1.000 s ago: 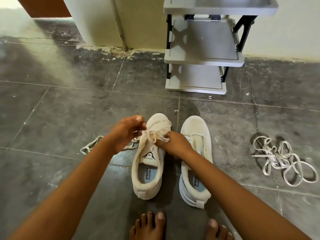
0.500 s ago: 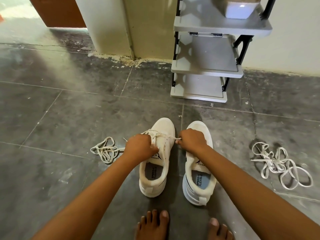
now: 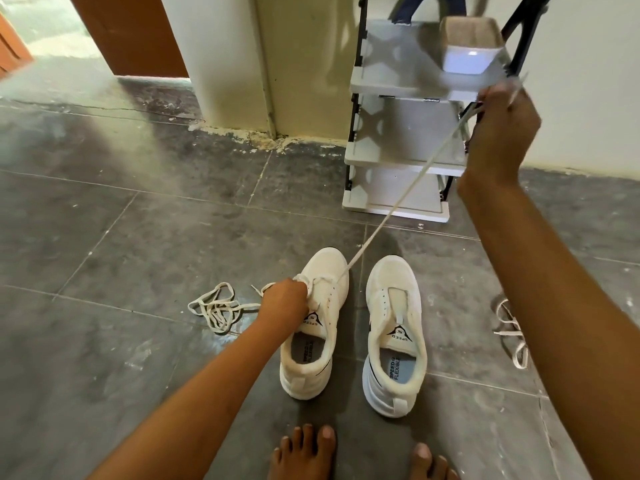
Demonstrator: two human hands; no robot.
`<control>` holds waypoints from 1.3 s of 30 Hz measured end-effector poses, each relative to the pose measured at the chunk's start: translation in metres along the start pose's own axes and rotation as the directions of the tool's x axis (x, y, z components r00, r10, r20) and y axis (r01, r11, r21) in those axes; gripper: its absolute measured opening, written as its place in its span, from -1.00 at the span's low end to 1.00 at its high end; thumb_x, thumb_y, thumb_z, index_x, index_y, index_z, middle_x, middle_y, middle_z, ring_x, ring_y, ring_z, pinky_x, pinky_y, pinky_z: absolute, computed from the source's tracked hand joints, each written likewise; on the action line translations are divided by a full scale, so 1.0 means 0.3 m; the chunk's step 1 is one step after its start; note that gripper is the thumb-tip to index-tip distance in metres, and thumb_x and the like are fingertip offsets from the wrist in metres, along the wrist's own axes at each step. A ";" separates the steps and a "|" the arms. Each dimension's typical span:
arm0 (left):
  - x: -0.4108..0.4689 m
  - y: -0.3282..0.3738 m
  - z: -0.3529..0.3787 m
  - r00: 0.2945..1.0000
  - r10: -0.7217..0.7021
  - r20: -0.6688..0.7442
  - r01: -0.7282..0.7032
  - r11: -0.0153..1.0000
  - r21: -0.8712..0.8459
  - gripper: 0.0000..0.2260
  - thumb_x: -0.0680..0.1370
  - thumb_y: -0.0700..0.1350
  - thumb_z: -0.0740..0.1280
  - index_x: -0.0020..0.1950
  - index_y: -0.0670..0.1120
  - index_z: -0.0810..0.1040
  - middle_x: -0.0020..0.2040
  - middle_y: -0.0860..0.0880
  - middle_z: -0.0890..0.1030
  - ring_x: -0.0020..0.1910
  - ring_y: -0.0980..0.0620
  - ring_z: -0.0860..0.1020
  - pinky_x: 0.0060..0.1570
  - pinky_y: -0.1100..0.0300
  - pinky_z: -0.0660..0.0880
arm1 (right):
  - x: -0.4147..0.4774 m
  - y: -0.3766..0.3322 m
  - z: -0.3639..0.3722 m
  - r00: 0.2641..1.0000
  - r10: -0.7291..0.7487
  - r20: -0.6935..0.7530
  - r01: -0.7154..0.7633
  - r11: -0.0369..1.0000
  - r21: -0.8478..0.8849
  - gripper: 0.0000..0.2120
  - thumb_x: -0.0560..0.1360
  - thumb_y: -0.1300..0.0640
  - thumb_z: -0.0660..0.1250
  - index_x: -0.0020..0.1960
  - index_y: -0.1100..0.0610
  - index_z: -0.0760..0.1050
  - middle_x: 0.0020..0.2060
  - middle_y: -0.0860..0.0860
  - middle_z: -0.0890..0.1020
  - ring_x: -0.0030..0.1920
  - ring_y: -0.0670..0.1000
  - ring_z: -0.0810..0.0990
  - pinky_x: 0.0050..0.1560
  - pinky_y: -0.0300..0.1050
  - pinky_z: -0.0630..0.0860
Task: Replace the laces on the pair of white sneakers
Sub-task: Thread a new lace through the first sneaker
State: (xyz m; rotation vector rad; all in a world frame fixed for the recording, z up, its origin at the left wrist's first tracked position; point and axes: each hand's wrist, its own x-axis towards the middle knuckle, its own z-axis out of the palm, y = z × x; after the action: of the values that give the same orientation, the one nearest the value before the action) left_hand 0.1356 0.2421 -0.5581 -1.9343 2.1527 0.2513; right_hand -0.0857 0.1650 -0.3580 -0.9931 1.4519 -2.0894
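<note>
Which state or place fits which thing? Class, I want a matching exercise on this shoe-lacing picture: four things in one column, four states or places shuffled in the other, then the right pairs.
Column one
1. left hand
2. right hand
3. sneaker on the picture's right
4. white tub

Column two
a. sits on the shelf rack
b. raised high, holds a lace taut
c. eyelets empty, no lace in it
d. grips the lace low at the other sneaker

Pairs: 1-d, 2-b, 3-c, 4-a
</note>
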 end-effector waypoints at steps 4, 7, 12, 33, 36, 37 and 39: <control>0.004 -0.036 -0.009 1.000 -0.015 0.019 0.019 0.983 -0.180 -0.72 0.54 0.07 0.26 -0.22 -0.11 0.47 -0.23 -0.05 0.57 -0.30 0.01 0.50 -0.33 0.19 0.36 | -0.143 0.144 -0.022 0.905 0.217 0.366 -0.027 0.888 -0.459 -0.78 0.53 0.22 0.18 -0.19 0.25 0.55 -0.25 0.13 0.54 -0.20 -0.02 0.44 -0.20 -0.20 0.34; 0.019 -0.081 -0.012 0.994 -0.102 -0.048 0.077 0.925 -0.371 -0.66 0.58 0.13 0.18 -0.25 -0.07 0.45 -0.31 -0.03 0.51 -0.28 -0.03 0.52 -0.34 0.17 0.39 | -0.298 0.301 -0.068 0.668 0.462 0.584 0.178 0.663 -0.727 -0.72 0.55 0.07 0.22 -0.23 0.23 0.44 -0.34 0.09 0.47 -0.23 0.04 0.43 -0.29 -0.15 0.27; 0.080 -0.091 -0.023 0.996 0.064 -0.056 -0.081 0.921 -0.380 -0.63 0.57 -0.14 0.23 0.39 -0.02 0.37 0.33 -0.07 0.45 0.22 -0.10 0.47 0.13 0.02 0.46 | -0.530 0.464 -0.114 0.396 0.713 0.579 0.439 0.407 -0.801 -0.38 0.49 -0.26 0.21 0.35 0.14 0.24 0.18 0.12 0.53 0.14 0.16 0.53 0.01 -0.03 0.44; 0.054 -0.118 -0.269 0.996 0.010 0.088 0.059 0.668 -0.742 -0.89 0.54 -0.20 0.32 -0.19 -0.15 0.55 -0.32 -0.08 0.55 -0.35 0.04 0.49 -0.28 0.26 0.48 | -0.623 0.481 -0.047 0.338 0.803 0.492 0.318 0.395 -0.862 -0.26 0.54 -0.18 0.13 0.51 0.24 -0.04 0.29 0.18 0.45 0.25 0.19 0.46 0.16 0.02 0.44; 0.007 -0.154 -0.374 0.992 -0.046 0.114 0.123 0.348 -0.929 -0.87 0.55 -0.22 0.29 -0.19 -0.12 0.55 -0.34 -0.04 0.48 -0.41 0.07 0.47 -0.40 0.33 0.51 | -0.571 0.434 -0.066 0.370 0.772 0.517 0.252 0.453 -0.855 -0.49 0.54 -0.10 0.19 0.32 0.26 0.33 0.15 0.18 0.55 0.15 0.18 0.53 0.07 -0.03 0.44; -0.007 -0.164 -0.414 0.992 -0.060 0.115 0.127 0.290 -0.948 -0.88 0.56 -0.21 0.28 -0.16 -0.12 0.56 -0.32 -0.04 0.50 -0.40 0.07 0.47 -0.40 0.33 0.53 | -0.547 0.414 -0.067 0.378 0.755 0.536 0.219 0.489 -0.844 -0.59 0.55 -0.05 0.20 0.20 0.27 0.44 0.06 0.19 0.59 0.09 0.18 0.55 0.02 -0.04 0.45; -0.039 -0.177 -0.513 0.991 -0.083 0.105 0.120 0.200 -0.972 -0.87 0.57 -0.18 0.28 -0.14 -0.12 0.59 -0.28 -0.02 0.55 -0.39 0.08 0.50 -0.40 0.32 0.54 | -0.482 0.335 -0.046 0.389 0.726 0.568 0.110 0.575 -0.811 -0.74 0.56 0.07 0.20 -0.06 0.27 0.52 -0.14 0.18 0.57 -0.03 0.18 0.56 -0.06 -0.04 0.43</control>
State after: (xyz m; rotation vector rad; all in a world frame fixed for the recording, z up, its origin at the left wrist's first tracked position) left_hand 0.1801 0.2038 -0.4059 -2.5084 1.8640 2.1050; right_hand -0.0067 0.2338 -0.5001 -1.5340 1.6388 -0.2639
